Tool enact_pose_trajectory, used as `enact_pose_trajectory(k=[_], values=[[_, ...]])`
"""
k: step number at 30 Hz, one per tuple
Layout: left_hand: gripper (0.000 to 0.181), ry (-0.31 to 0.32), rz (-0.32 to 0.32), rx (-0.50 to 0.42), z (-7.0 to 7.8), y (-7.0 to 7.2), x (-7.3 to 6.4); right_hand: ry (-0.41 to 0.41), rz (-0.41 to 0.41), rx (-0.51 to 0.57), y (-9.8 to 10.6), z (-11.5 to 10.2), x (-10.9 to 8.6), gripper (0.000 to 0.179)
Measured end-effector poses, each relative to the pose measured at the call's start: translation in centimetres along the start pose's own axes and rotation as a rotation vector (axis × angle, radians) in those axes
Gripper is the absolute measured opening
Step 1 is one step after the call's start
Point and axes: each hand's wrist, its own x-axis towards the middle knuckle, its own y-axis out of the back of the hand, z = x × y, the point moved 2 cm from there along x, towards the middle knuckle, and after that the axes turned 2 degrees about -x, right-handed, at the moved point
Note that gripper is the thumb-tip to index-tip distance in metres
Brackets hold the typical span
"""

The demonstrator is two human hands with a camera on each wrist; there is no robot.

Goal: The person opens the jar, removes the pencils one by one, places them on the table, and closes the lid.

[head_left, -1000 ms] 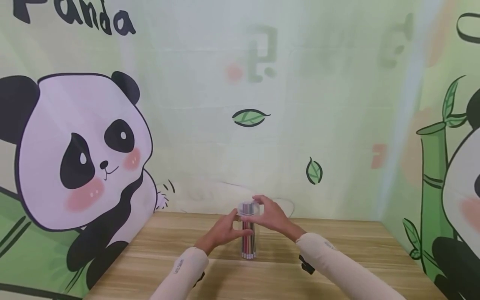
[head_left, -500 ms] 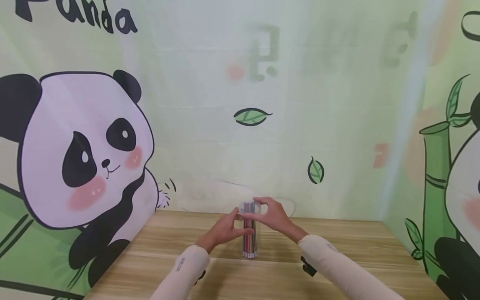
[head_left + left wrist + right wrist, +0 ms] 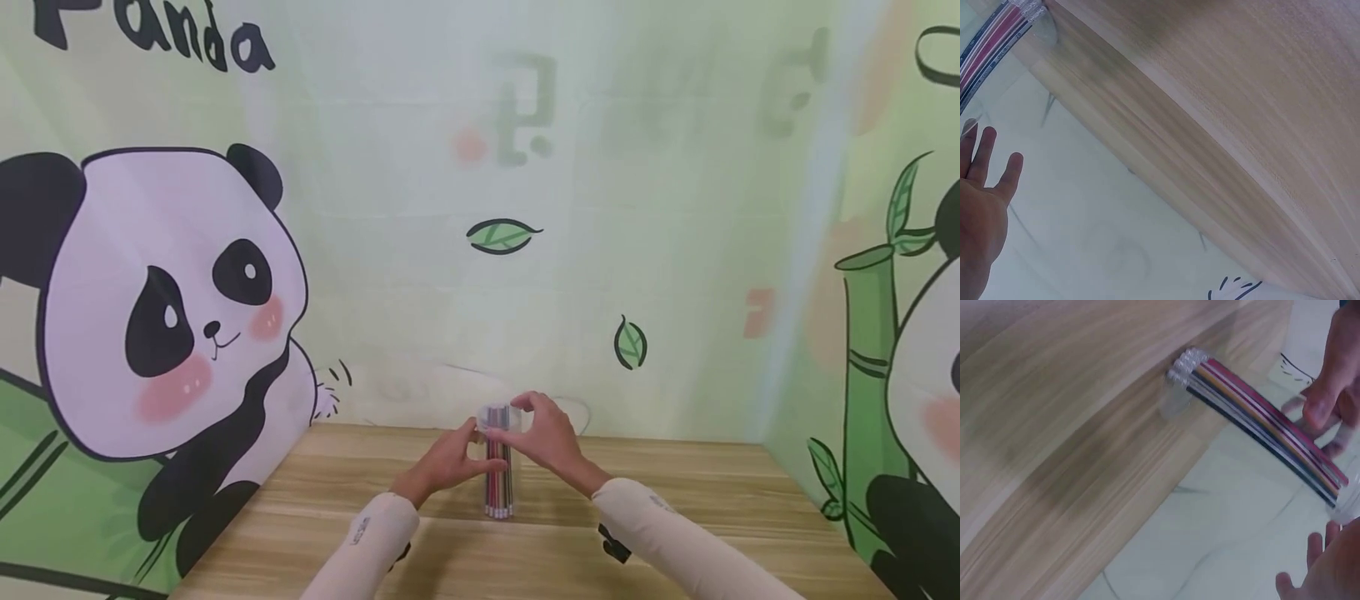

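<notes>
Little has moved since the earlier frame. Over the bench (image 3: 675,508), toward its far edge, fingers of the left hand (image 3: 444,460) and right hand (image 3: 550,435) hold a clear tube (image 3: 499,479); pencils (image 3: 1266,428) already inside, closure unclear.

The head camera looks forward-down; both wrist cameras, nearer and tilted, share the clear container (image 3: 1266,428).

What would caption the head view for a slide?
Left hand and right hand holding a clear container of coloured sticks at a wooden table, panda picture at left.
</notes>
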Motion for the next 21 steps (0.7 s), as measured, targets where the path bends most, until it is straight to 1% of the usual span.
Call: enact_pose_trajectory(k=[3, 5, 10, 12, 14, 18, 21], values=[[0.072, -0.017, 0.004, -0.006, 0.0, 0.2, -0.2, 0.009, 0.02, 0.015, -0.4, -0.1, 0.0, 0.065], [0.071, -0.024, 0.004, -0.007, 0.1, 0.2, -0.2, 0.027, 0.011, 0.043, -0.2, 0.0, 0.1, 0.062], [0.071, -0.027, 0.011, -0.003, 0.1, 0.3, -0.2, 0.057, -0.066, 0.103, 0.2, 0.2, 0.3, 0.056], [0.072, -0.03, 0.009, -0.006, 0.0, 0.3, -0.1, 0.049, -0.083, 0.087, 0.3, 0.2, 0.4, 0.056], [0.074, -0.032, 0.003, -0.009, 0.0, 0.2, -0.1, 0.041, -0.08, 0.056, 0.3, 0.2, 0.3, 0.06], [0.074, -0.018, 0.002, -0.001, 0.0, 0.2, 0.0, 0.008, -0.032, -0.025, 0.0, -0.5, -0.1, 0.071], [0.073, -0.005, 0.004, 0.009, 0.0, 0.1, 0.0, -0.005, 0.022, -0.069, -0.2, -1.0, -0.3, 0.07]])
